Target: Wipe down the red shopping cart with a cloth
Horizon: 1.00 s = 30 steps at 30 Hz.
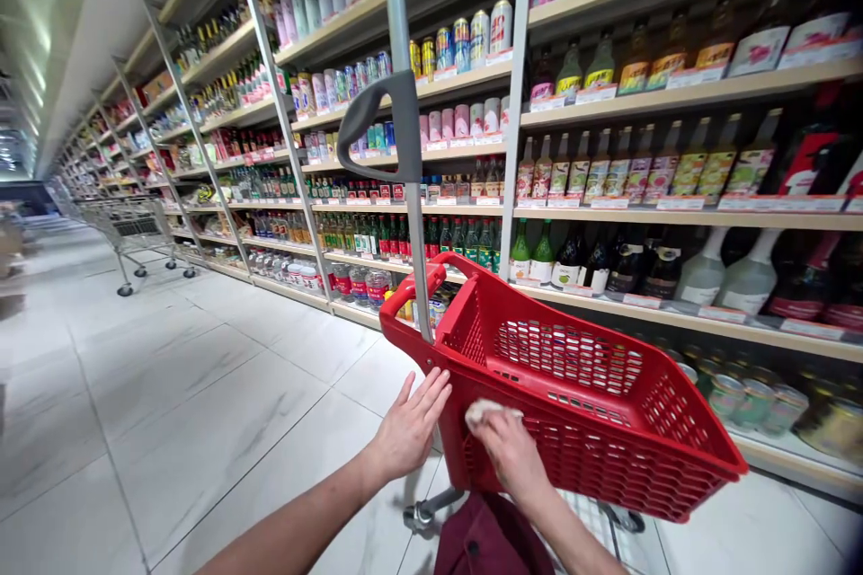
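A red plastic shopping cart [580, 377] with perforated basket walls stands right in front of me. My left hand [410, 428] lies with its fingers stretched out against the cart's near left corner. Just to the right, my right hand [509, 449] is closed around a pale cloth [486, 411] and presses it to the basket's near side wall. From the cart's left end rises a metal pole [416, 252] with a grey looped handle [378, 130]. The basket's inside shows no goods.
Long shelves [627, 112] packed with bottles and cans run along the right and into the distance. A metal shopping cart [138, 229] stands farther down the aisle by the shelves. White tiles [222, 404] cover the floor. A caster [419, 517] shows under the red cart.
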Available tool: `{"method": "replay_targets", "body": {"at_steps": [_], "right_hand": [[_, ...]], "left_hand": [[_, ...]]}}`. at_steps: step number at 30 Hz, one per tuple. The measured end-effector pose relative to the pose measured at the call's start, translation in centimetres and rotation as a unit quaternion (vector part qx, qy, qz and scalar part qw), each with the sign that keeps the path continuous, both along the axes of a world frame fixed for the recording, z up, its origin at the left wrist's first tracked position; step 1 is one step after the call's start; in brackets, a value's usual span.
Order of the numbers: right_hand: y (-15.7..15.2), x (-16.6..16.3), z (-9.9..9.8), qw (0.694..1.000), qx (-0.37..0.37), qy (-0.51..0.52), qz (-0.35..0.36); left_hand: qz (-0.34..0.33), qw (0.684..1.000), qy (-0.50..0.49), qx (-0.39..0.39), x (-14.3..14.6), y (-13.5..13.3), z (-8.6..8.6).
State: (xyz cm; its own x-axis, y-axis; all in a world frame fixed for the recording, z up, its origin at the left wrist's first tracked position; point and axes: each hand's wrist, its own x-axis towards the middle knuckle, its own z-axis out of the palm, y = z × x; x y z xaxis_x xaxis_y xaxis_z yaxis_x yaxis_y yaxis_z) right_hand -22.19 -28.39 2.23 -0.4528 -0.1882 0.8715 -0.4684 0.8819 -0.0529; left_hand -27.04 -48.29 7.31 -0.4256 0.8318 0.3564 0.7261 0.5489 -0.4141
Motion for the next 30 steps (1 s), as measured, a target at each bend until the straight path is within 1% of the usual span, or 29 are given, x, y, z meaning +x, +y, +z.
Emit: {"method": "replay_targets", "body": {"at_steps": [2,3,6,8,9,12,14,15,17,18,19,21,22,23,24,25,26,27,28,30], "right_hand": [[-1.2,-0.1,0.7,1.0,0.0,0.001,0.023],[-1.8,-0.4,1.6,0.999,-0.013,0.021,0.032],[-3.9,-2.0,5.0,0.993,-0.051,0.097,0.041],[-5.1,-3.2,6.2,0.994,-0.04,0.1,0.029],[-5.6,-3.6,6.2,0.996,-0.018,0.087,0.024],[-6.4,-3.9,5.2,0.997,0.056,0.043,0.042],[-6.7,-4.0,5.3,0.995,0.058,0.061,0.057],[-6.7,-4.1,5.9,0.994,0.048,0.083,0.056],[-6.5,-4.8,7.9,0.991,0.044,0.123,0.041],[-6.2,-5.4,9.3,0.989,0.063,0.132,0.035],[-5.9,-5.9,10.9,0.986,0.097,0.132,0.036],[-4.9,-7.1,14.5,0.974,0.184,0.124,0.053],[-4.4,-7.6,16.5,0.967,0.215,0.124,0.061],[-3.9,-8.1,18.6,0.963,0.227,0.131,0.063],[-3.4,-8.5,20.6,0.964,0.222,0.139,0.054],[-3.0,-8.8,22.3,0.968,0.192,0.155,0.033],[-2.7,-9.0,23.5,0.971,0.169,0.17,0.022],[-2.5,-9.0,24.1,0.972,0.155,0.177,0.013],[-2.4,-8.9,24.0,0.972,0.155,0.179,0.012],[-2.4,-8.4,22.4,0.964,0.206,0.161,0.037]], "left_hand": [[0.003,1.0,0.007,0.008,-0.3,-0.6,-0.2],[0.005,1.0,0.009,0.014,-0.5,-0.9,-0.3],[0.027,0.999,0.014,0.045,-0.9,-1.8,-0.4],[0.046,0.997,0.017,0.065,-1.1,-2.5,-0.4],[0.053,0.996,0.018,0.072,-1.2,-2.9,-0.3],[0.057,0.994,0.025,0.086,-1.4,-4.1,0.5],[0.06,0.992,0.033,0.104,-1.8,-4.5,1.5],[0.068,0.99,0.04,0.12,-2.1,-4.6,2.2],[0.092,0.982,0.051,0.155,-2.8,-4.3,3.7],[0.104,0.98,0.05,0.165,-3.1,-4.0,4.5],[0.113,0.979,0.045,0.166,-3.5,-3.7,5.3],[0.118,0.983,0.02,0.142,-4.0,-3.1,6.4],[0.118,0.985,0.007,0.124,-4.2,-2.9,6.7],[0.118,0.987,-0.003,0.11,-4.3,-2.8,6.9],[0.12,0.988,-0.01,0.101,-4.4,-2.7,7.0],[0.124,0.987,-0.013,0.097,-4.4,-2.7,7.0],[0.128,0.987,-0.013,0.098,-4.4,-2.7,6.9],[0.131,0.986,-0.011,0.102,-4.4,-2.7,6.8],[0.132,0.986,-0.008,0.105,-4.3,-2.7,6.7],[0.133,0.985,-0.003,0.111,-4.2,-2.7,6.6]]}}
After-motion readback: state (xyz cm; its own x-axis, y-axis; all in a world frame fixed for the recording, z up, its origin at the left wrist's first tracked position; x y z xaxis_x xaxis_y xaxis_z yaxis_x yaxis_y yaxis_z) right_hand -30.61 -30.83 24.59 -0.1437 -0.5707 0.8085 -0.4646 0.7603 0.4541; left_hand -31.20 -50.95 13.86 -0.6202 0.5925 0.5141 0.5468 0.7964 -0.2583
